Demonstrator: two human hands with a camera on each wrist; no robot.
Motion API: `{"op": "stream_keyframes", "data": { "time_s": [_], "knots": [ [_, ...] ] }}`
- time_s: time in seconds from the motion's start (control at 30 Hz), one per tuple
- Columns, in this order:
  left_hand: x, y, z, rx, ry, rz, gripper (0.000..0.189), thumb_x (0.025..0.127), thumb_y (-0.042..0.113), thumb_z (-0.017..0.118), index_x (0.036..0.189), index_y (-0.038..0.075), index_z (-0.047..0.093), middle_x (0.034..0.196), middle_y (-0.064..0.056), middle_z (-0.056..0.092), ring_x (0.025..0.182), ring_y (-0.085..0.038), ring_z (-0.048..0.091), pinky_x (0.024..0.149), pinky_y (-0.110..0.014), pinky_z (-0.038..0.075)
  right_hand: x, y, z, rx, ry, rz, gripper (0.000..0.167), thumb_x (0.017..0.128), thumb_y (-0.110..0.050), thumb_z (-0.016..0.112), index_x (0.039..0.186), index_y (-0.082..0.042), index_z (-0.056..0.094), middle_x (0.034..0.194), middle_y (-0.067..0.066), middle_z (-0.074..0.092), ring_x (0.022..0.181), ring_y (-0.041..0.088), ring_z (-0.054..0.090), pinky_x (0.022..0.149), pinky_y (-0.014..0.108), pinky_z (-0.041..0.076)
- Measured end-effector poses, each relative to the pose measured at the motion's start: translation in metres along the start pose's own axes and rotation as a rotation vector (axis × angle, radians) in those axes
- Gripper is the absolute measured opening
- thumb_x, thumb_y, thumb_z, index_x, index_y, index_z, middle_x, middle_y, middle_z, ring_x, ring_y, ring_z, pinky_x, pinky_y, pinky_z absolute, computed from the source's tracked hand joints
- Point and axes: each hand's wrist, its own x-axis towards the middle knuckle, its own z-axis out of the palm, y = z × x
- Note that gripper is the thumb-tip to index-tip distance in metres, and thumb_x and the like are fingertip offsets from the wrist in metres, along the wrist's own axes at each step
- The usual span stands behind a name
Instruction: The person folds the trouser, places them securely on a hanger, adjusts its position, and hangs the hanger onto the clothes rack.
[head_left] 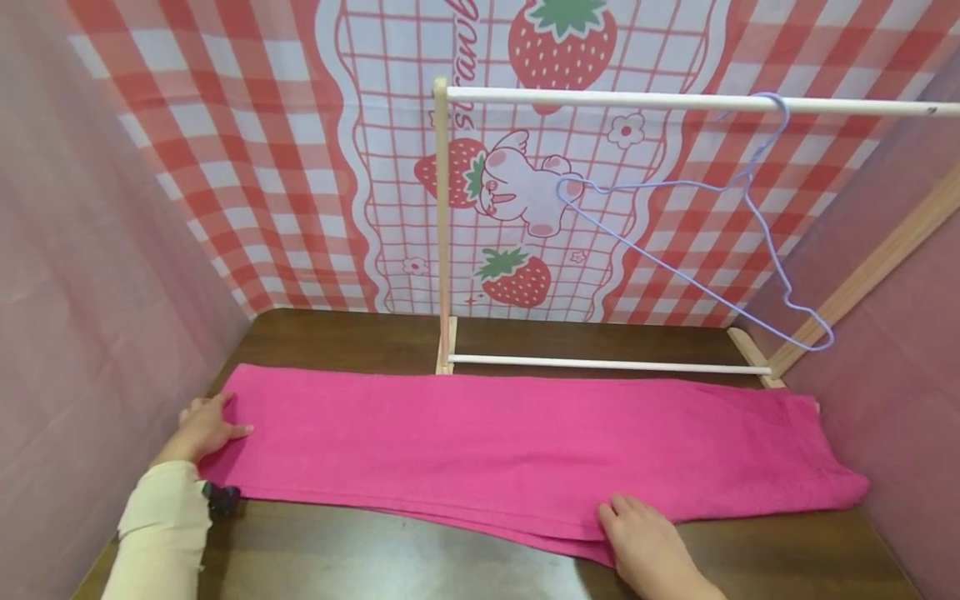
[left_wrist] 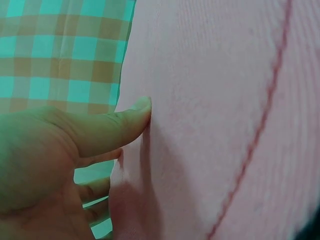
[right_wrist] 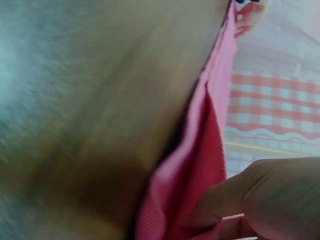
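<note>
Though seemingly folded lengthwise already, shows as a pink garment (head_left: pixel 450 442) flat on the worktop (head_left: pixel 315 546), pinched by the left hand (head_left: pixel 201 429) at one end and by the right hand (head_left: pixel 651 542) along the near edge, perhaps yet to be evened there.

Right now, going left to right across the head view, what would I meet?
Left hand, upright wooden post, lowest printed strawberry, right hand, slanted wooden post.
</note>
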Motion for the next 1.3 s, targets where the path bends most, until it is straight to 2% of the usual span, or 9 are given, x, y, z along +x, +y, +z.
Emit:
{"op": "stream_keyframes", "data": {
  "time_s": [0.2,0.27,0.4,0.5,0.7,0.97,1.1,1.2,1.3],
  "knots": [
    [0.002,0.003,-0.004,-0.012,-0.013,-0.026,0.080,0.087,0.024,0.068,0.139,-0.017,0.023,0.129,-0.050,0.026,0.114,-0.064,0.028,0.097,-0.067,0.031,0.001,0.004,-0.022,0.031,0.052,0.044,0.034,0.054,0.004,0.073,0.071,-0.016,0.051,0.070,-0.006,0.043,0.057,0.016,0.049,0.049,0.029,0.040],
    [0.002,0.003,-0.005,-0.015,-0.016,-0.035,0.081,0.088,0.025,0.068,0.140,-0.016,0.022,0.129,-0.051,0.025,0.115,-0.064,0.027,0.097,-0.067,0.031,0.000,0.006,-0.025,0.079,-0.027,0.096,0.032,0.058,0.005,0.072,0.071,-0.017,0.052,0.070,-0.007,0.041,0.056,0.016,0.048,0.050,0.029,0.040],
    [0.003,0.003,-0.008,-0.008,-0.017,-0.043,0.081,0.089,0.026,0.067,0.141,-0.016,0.021,0.130,-0.050,0.024,0.116,-0.064,0.026,0.098,-0.067,0.030,-0.007,0.006,-0.023,0.159,-0.294,0.237,0.025,0.066,0.003,0.070,0.076,-0.015,0.056,0.073,-0.005,0.047,0.059,0.019,0.052,0.055,0.034,0.046],
    [0.003,0.004,-0.009,-0.003,-0.020,-0.039,0.081,0.089,0.026,0.067,0.141,-0.017,0.021,0.131,-0.050,0.025,0.116,-0.064,0.027,0.099,-0.067,0.030,-0.011,0.006,-0.019,0.169,-0.386,0.340,0.021,0.070,-0.004,0.073,0.081,-0.011,0.057,0.075,0.000,0.054,0.063,0.026,0.059,0.058,0.041,0.050],
    [0.000,0.003,-0.007,-0.024,-0.034,-0.053,0.082,0.090,0.027,0.066,0.142,-0.016,0.019,0.130,-0.050,0.022,0.116,-0.063,0.025,0.099,-0.068,0.030,-0.013,0.010,-0.015,0.192,-0.325,0.558,0.034,0.082,-0.024,0.072,0.080,-0.004,0.044,0.062,0.012,0.058,0.056,0.039,0.061,0.048,0.050,0.044],
    [0.001,0.005,-0.002,-0.013,-0.038,-0.044,0.081,0.091,0.026,0.065,0.141,-0.017,0.019,0.131,-0.050,0.023,0.117,-0.064,0.025,0.099,-0.068,0.030,-0.014,0.009,-0.005,0.204,-0.335,0.573,0.035,0.076,-0.007,0.068,0.085,0.000,0.036,0.059,0.012,0.056,0.053,0.034,0.060,0.046,0.046,0.046],
    [0.002,0.009,-0.002,-0.012,-0.052,-0.043,0.081,0.091,0.026,0.065,0.142,-0.017,0.019,0.131,-0.050,0.023,0.117,-0.064,0.025,0.099,-0.069,0.031,-0.012,0.010,-0.011,0.216,-0.345,0.601,0.033,0.074,-0.003,0.065,0.086,0.000,0.034,0.059,0.012,0.057,0.053,0.035,0.059,0.046,0.047,0.044],
    [0.002,0.009,-0.003,-0.020,-0.060,-0.054,0.083,0.090,0.027,0.066,0.143,-0.016,0.018,0.130,-0.050,0.022,0.116,-0.063,0.025,0.098,-0.068,0.031,-0.013,0.010,-0.017,0.223,-0.268,0.603,0.033,0.073,-0.002,0.064,0.088,-0.002,0.035,0.058,0.012,0.057,0.050,0.036,0.057,0.044,0.046,0.039],
    [0.002,0.007,-0.003,-0.016,-0.060,-0.053,0.084,0.090,0.029,0.067,0.143,-0.015,0.019,0.130,-0.050,0.022,0.116,-0.064,0.025,0.098,-0.069,0.031,-0.020,0.013,-0.015,0.204,-0.082,0.518,0.035,0.067,0.001,0.069,0.085,-0.006,0.040,0.056,0.007,0.053,0.045,0.032,0.052,0.041,0.042,0.035]
  ]
}}
